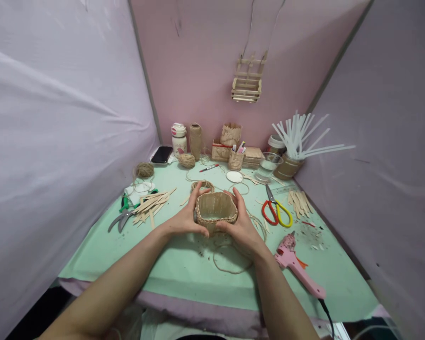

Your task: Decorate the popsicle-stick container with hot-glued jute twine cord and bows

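Observation:
Between my two hands is a small tan basket (216, 215) with a braided twine rim and a hollow inside facing me. My left hand (189, 218) grips its left side, thumb at the front and fingers toward the back. On the right side, my right hand (241, 225) holds it the same way, its thumb near the front wall. Loose twine (230, 271) trails on the table below and to the right of the basket. A twine coil (202, 185) lies just behind it. The basket's underside is hidden.
Red-and-yellow-handled scissors (276, 211) and a pink glue gun (299, 271) lie right. Wooden sticks (154, 204) and pruning shears (122, 219) are left. Along the back stand a bottle (179, 140), a water bowl (268, 166) and a pot (287, 168) of white glue sticks.

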Action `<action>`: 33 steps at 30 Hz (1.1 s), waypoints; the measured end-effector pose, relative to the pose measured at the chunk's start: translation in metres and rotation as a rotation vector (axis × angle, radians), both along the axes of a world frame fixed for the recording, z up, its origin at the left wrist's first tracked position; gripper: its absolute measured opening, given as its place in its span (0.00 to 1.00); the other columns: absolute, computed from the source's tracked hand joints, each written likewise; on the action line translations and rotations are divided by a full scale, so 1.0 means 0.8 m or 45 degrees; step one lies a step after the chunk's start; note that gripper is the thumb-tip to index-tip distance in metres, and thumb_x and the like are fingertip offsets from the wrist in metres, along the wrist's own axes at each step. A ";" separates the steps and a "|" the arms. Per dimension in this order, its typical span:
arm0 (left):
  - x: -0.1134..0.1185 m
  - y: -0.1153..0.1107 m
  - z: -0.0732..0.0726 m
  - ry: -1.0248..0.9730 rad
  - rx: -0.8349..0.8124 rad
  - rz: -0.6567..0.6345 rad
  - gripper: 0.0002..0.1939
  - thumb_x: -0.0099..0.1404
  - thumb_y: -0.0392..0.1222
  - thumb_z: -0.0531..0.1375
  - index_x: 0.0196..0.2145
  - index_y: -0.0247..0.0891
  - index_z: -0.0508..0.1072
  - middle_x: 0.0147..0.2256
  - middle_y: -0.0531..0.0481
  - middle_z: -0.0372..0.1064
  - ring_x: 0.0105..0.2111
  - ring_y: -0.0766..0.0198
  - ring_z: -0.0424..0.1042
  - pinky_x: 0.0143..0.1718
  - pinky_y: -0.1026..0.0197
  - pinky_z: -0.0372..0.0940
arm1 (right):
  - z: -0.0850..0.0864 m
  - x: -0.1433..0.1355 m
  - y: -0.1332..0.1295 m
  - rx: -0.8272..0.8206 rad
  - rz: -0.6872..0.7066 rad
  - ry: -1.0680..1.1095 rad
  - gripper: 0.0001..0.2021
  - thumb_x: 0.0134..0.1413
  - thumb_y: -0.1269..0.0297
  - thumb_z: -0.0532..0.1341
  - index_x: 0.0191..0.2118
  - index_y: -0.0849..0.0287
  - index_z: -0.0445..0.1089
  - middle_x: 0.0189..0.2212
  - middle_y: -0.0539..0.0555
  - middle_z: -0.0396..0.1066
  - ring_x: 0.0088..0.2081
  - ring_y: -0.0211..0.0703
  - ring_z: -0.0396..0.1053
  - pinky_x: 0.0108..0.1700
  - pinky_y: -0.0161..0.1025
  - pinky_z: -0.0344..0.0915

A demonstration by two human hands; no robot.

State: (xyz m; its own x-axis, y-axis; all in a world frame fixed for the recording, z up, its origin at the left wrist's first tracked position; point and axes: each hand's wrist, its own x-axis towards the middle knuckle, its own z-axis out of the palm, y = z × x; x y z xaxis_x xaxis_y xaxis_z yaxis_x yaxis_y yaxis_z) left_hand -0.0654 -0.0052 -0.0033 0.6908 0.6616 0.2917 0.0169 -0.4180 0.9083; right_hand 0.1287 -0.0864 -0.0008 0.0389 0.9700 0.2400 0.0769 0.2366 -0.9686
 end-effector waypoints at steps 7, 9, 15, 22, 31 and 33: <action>0.019 -0.013 -0.002 -0.036 -0.008 0.143 0.49 0.46 0.47 0.72 0.61 0.38 0.53 0.58 0.37 0.60 0.58 0.46 0.62 0.58 0.45 0.59 | -0.003 0.004 -0.001 0.133 -0.227 -0.213 0.49 0.47 0.53 0.67 0.68 0.54 0.37 0.67 0.63 0.42 0.67 0.54 0.44 0.64 0.57 0.49; 0.029 -0.019 -0.004 -0.064 0.105 0.355 0.48 0.48 0.47 0.71 0.61 0.38 0.53 0.58 0.37 0.59 0.58 0.47 0.61 0.59 0.46 0.58 | 0.005 -0.002 -0.005 0.305 -0.450 -0.372 0.43 0.49 0.54 0.66 0.66 0.55 0.43 0.65 0.63 0.48 0.65 0.55 0.48 0.63 0.58 0.50; 0.041 -0.030 -0.009 0.042 0.402 0.771 0.45 0.50 0.46 0.69 0.61 0.38 0.54 0.58 0.37 0.57 0.59 0.44 0.58 0.60 0.42 0.54 | 0.036 -0.042 -0.009 0.579 -0.583 -0.853 0.16 0.53 0.57 0.65 0.47 0.53 0.68 0.44 0.57 0.69 0.49 0.54 0.61 0.52 0.55 0.54; 0.040 -0.034 -0.012 0.140 0.472 0.924 0.39 0.55 0.43 0.64 0.61 0.36 0.53 0.59 0.34 0.56 0.60 0.45 0.57 0.59 0.40 0.54 | 0.034 -0.060 0.000 0.505 -0.573 -1.003 0.03 0.57 0.63 0.62 0.35 0.55 0.70 0.34 0.52 0.74 0.42 0.50 0.61 0.48 0.52 0.49; 0.044 -0.038 -0.011 0.132 0.568 0.973 0.33 0.60 0.41 0.59 0.61 0.37 0.54 0.58 0.35 0.58 0.59 0.47 0.59 0.59 0.42 0.56 | 0.029 -0.068 -0.001 0.495 -0.585 -0.998 0.07 0.62 0.64 0.57 0.33 0.57 0.68 0.33 0.52 0.74 0.41 0.48 0.62 0.48 0.48 0.48; 0.043 -0.037 -0.012 0.191 0.561 1.007 0.32 0.60 0.42 0.59 0.60 0.36 0.54 0.58 0.35 0.59 0.59 0.47 0.59 0.58 0.42 0.56 | 0.029 -0.068 -0.001 0.459 -0.592 -1.023 0.07 0.62 0.61 0.57 0.37 0.57 0.69 0.37 0.53 0.74 0.43 0.49 0.62 0.49 0.48 0.47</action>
State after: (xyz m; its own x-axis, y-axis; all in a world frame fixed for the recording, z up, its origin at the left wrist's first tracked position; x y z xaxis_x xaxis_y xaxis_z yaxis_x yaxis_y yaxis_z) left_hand -0.0307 -0.0347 -0.0125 0.1346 0.8079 0.5737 0.5504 -0.5424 0.6347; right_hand 0.0746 -0.0871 0.0226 0.0935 0.7632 0.6393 0.8381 0.2864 -0.4644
